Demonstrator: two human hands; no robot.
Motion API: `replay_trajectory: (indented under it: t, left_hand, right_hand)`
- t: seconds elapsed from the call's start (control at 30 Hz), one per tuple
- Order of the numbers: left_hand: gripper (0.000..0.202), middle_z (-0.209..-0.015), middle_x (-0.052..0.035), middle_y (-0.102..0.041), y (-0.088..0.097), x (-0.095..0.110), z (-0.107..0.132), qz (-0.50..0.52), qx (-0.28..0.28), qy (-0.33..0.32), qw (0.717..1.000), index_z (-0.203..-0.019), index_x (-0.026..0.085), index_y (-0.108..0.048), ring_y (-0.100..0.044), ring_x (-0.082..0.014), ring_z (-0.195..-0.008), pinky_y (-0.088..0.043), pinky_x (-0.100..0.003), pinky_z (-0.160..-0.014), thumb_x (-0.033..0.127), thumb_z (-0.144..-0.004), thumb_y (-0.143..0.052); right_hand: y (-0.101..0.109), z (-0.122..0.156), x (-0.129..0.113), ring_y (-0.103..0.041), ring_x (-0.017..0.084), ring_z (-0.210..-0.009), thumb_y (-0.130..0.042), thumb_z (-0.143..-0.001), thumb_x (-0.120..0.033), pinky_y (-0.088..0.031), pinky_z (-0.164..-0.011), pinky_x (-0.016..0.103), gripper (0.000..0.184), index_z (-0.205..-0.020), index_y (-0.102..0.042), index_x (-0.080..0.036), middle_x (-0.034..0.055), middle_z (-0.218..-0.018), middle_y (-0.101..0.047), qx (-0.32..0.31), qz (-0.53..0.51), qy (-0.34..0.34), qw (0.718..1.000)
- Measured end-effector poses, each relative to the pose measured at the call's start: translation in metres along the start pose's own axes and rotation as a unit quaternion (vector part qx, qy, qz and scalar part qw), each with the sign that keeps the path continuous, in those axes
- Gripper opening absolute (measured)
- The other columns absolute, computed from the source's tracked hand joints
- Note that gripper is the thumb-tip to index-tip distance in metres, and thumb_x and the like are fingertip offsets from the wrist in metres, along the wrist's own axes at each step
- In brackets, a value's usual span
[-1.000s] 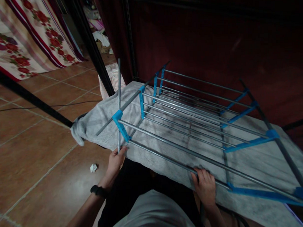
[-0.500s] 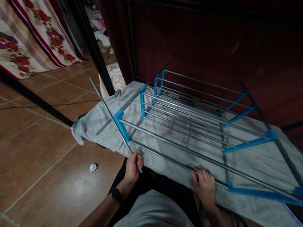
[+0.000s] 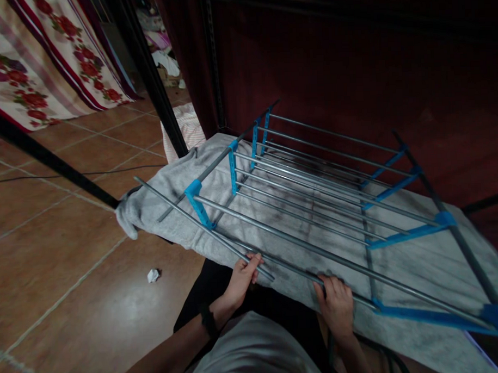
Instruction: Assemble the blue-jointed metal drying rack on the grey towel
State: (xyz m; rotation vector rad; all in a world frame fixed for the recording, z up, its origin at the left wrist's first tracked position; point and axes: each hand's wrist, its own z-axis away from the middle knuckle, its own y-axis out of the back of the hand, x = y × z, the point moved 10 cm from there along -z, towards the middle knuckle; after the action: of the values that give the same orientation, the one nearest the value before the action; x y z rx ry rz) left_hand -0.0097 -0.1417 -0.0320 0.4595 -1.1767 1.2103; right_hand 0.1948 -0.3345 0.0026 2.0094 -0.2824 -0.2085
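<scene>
A rack frame (image 3: 316,250) of grey metal tubes joined by blue plastic brackets (image 3: 197,203) lies on a grey blanket in front of me. My left hand (image 3: 244,276) is closed around a loose metal tube (image 3: 171,203), near its lower end. That tube slants up to the left, passing close by the front left blue bracket; whether it touches the bracket I cannot tell. My right hand (image 3: 335,303) grips the rack's front bottom tube, fingers curled over it. A bare tube end of the rack sticks out leftward past the front bracket.
The grey blanket (image 3: 160,211) covers a low surface with black metal posts (image 3: 155,81) around it. Behind the rack hangs a dark red cloth (image 3: 330,69). On the tiled floor (image 3: 64,269) lie a crumpled white paper (image 3: 153,275) and a black cable (image 3: 89,173). A flowered curtain (image 3: 60,57) hangs left.
My left hand has moved right along the rack's front with the loose tube. The tube has tipped lower, closer in line with the front bottom tube. My right hand stays in place.
</scene>
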Motion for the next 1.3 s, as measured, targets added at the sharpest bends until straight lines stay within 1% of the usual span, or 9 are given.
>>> replay_trajectory:
  t: [0.17,0.33,0.47,0.57,0.7,0.9,1.03,1.13,1.3]
  left_hand:
    - [0.047,-0.052,0.0082,-0.044,-0.030,-0.016,0.008,-0.016,-0.041,0.026,0.999,-0.079,0.017,-0.058,-0.037,-0.0054,-0.043,-0.030,-0.020,-0.045,0.061,-0.073,-0.073]
    - [0.049,-0.051,0.0074,-0.045,-0.054,-0.029,0.009,-0.003,-0.078,0.040,0.996,-0.079,0.016,-0.058,-0.041,-0.0069,-0.045,-0.031,-0.021,-0.047,0.062,-0.071,-0.075]
    - [0.049,-0.051,0.0064,-0.047,-0.067,-0.034,0.007,0.007,-0.094,0.057,0.994,-0.079,0.015,-0.060,-0.042,-0.0073,-0.046,-0.031,-0.022,-0.048,0.061,-0.070,-0.076]
    - [0.049,-0.052,0.0055,-0.048,-0.077,-0.034,0.008,0.008,-0.110,0.063,0.992,-0.078,0.015,-0.062,-0.043,-0.0075,-0.049,-0.032,-0.022,-0.049,0.061,-0.069,-0.077]
    - [0.049,-0.052,0.0049,-0.049,-0.091,-0.036,0.011,0.000,-0.141,0.062,0.988,-0.076,0.014,-0.062,-0.042,-0.0070,-0.048,-0.032,-0.022,-0.049,0.061,-0.070,-0.075]
    - [0.052,-0.054,0.0045,-0.051,-0.102,-0.043,0.013,0.003,-0.157,0.070,0.985,-0.081,0.014,-0.062,-0.044,-0.0077,-0.048,-0.032,-0.022,-0.048,0.063,-0.069,-0.075]
    - [0.053,-0.052,0.0045,-0.049,-0.114,-0.042,0.017,-0.004,-0.193,0.059,0.979,-0.075,0.015,-0.060,-0.043,-0.0084,-0.047,-0.031,-0.023,-0.049,0.066,-0.071,-0.072]
    - [0.056,-0.052,0.0035,-0.049,-0.118,-0.044,0.021,-0.020,-0.209,0.069,0.975,-0.070,0.015,-0.059,-0.045,-0.0091,-0.048,-0.032,-0.025,-0.051,0.070,-0.071,-0.069]
    - [0.055,-0.057,0.0018,-0.053,-0.100,-0.036,0.019,-0.092,-0.223,0.072,0.968,-0.079,0.016,-0.064,-0.048,-0.0116,-0.052,-0.036,-0.025,-0.054,0.071,-0.079,-0.060]
  right_hand:
    - [0.000,-0.001,0.000,-0.058,0.022,-0.091,-0.047,-0.099,-0.036,-0.036,-0.083,0.037,0.024,-0.108,-0.062,-0.020,0.0060,-0.094,-0.067,-0.004,-0.008,-0.008,1.000]
    - [-0.002,0.001,0.004,-0.059,0.023,-0.092,-0.049,-0.098,-0.036,-0.038,-0.085,0.039,0.024,-0.112,-0.061,-0.020,0.0063,-0.097,-0.068,-0.019,-0.031,-0.026,0.999]
    - [0.000,0.001,0.002,-0.057,0.027,-0.110,-0.050,-0.097,-0.039,-0.039,-0.095,0.046,0.037,-0.129,-0.053,-0.020,0.0100,-0.116,-0.065,-0.016,-0.066,-0.048,0.997]
    - [0.002,-0.002,-0.011,-0.048,0.030,-0.126,-0.050,-0.097,-0.041,-0.039,-0.102,0.052,0.050,-0.143,-0.042,-0.022,0.0123,-0.133,-0.056,-0.013,-0.122,-0.057,0.991]
    - [-0.003,-0.007,-0.039,-0.043,0.027,-0.133,-0.049,-0.097,-0.039,-0.041,-0.107,0.052,0.057,-0.150,-0.031,-0.028,0.0095,-0.142,-0.050,-0.053,-0.206,-0.040,0.976]
    - [-0.001,-0.018,-0.052,-0.051,0.025,-0.127,-0.048,-0.098,-0.034,-0.048,-0.104,0.049,0.049,-0.146,-0.039,-0.026,0.0094,-0.137,-0.056,-0.071,-0.263,-0.028,0.962]
    - [0.009,-0.021,-0.046,-0.060,0.026,-0.116,-0.046,-0.098,-0.026,-0.049,-0.100,0.050,0.037,-0.135,-0.051,-0.024,0.0095,-0.125,-0.064,-0.039,-0.225,0.003,0.974]
    - [0.012,-0.021,-0.036,-0.062,0.025,-0.111,-0.046,-0.098,-0.027,-0.050,-0.096,0.047,0.035,-0.132,-0.054,-0.023,0.0097,-0.122,-0.066,-0.037,-0.186,0.015,0.982]
    - [0.018,-0.014,0.000,-0.062,0.024,-0.109,-0.034,-0.100,-0.030,-0.049,-0.096,0.044,0.035,-0.127,-0.057,-0.024,0.0082,-0.116,-0.067,-0.037,-0.140,-0.004,0.989]
